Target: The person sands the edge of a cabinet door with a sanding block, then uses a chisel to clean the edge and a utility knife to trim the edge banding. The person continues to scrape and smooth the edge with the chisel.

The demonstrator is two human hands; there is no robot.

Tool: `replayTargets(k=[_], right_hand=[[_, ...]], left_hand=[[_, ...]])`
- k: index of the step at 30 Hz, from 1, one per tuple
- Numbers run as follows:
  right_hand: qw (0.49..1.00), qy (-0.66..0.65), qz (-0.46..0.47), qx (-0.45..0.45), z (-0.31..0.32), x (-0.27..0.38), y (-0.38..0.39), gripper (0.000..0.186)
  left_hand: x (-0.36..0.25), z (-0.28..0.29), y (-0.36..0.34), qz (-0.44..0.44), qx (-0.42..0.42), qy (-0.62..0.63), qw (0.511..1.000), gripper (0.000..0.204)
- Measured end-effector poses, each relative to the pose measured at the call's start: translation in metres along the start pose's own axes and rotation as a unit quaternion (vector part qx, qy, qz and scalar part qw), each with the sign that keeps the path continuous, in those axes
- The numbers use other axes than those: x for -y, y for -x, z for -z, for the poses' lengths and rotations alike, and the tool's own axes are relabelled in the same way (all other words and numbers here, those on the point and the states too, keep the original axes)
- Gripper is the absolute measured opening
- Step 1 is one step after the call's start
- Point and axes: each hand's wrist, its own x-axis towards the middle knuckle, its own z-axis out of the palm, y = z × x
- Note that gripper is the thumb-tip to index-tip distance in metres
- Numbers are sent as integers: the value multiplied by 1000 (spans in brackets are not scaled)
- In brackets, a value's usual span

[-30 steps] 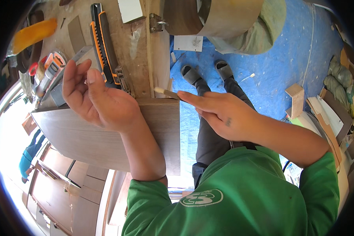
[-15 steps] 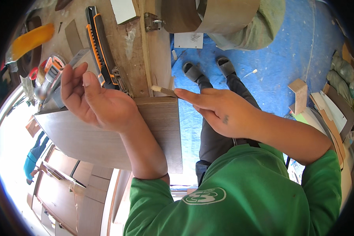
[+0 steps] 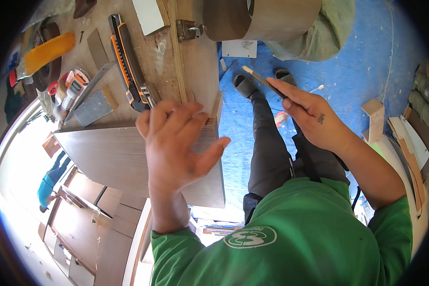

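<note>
My right hand (image 3: 314, 114) is closed around a thin, flat brown strip (image 3: 267, 83) with a pale, yellowish tip, held over the floor and angled up to the left. What kind of strip it is, I cannot tell. My left hand (image 3: 174, 148) is over the grey wood-grain panel (image 3: 100, 152), palm down with fingers spread and slightly blurred; it holds nothing. Its fingertips are close to the panel's far edge, beside an orange-and-black utility knife (image 3: 127, 64) lying on the wooden workbench (image 3: 164, 76). A small metal hinge (image 3: 150, 95) rests at the knife's near end.
On the bench lie a metal scraper (image 3: 95, 107), a yellow-orange piece (image 3: 50, 52) and a white block (image 3: 146, 16). A curved brown panel (image 3: 281, 21) stands at the far side. Blue sheeting (image 3: 362, 62) covers the floor. A person in teal (image 3: 46, 188) is at the left.
My left hand has turned from palm up to palm down and moved right and nearer. My right hand has drawn the strip away from the panel's corner, to the right and farther out.
</note>
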Motion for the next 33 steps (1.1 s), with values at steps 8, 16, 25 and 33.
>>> replayTargets(k=[8,16,25,33], right_hand=[[999,8,19,27,-8,-5,2,51],[999,5,47,-21,-11,-6,-1,45],[987,89,132,32,-23,19,-12,45],[983,73,147,85,-40,42,-18,47]], left_hand=[[4,-18,12,-5,11,37,999,33],[-5,-32,21,53,-82,-3,995,25],[-2,-36,22,-34,-125,1,992,18],[3,-50,51,-44,-260,28,964,17]])
